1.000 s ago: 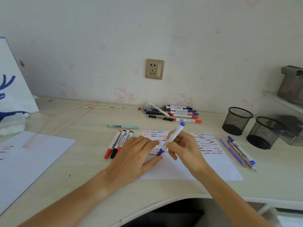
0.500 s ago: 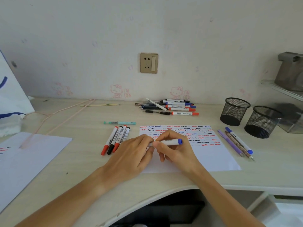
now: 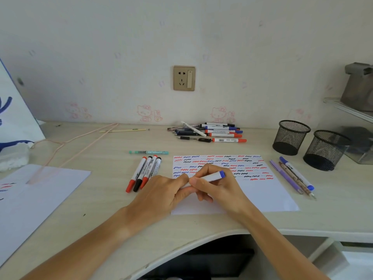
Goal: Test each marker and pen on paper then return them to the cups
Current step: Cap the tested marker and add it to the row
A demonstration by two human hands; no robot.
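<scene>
where it stood tip-down a second ago, the blue marker [image 3: 212, 177] now lies level, pinched by both hands' [image 3: 161, 190] grip.

Print on marker barrels [image 3: 227, 140] and barcode label too small to read; no legible text elsewhere.

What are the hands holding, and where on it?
A white marker with a blue end. The right hand grips its middle; the left hand pinches its near end, which is hidden.
</scene>
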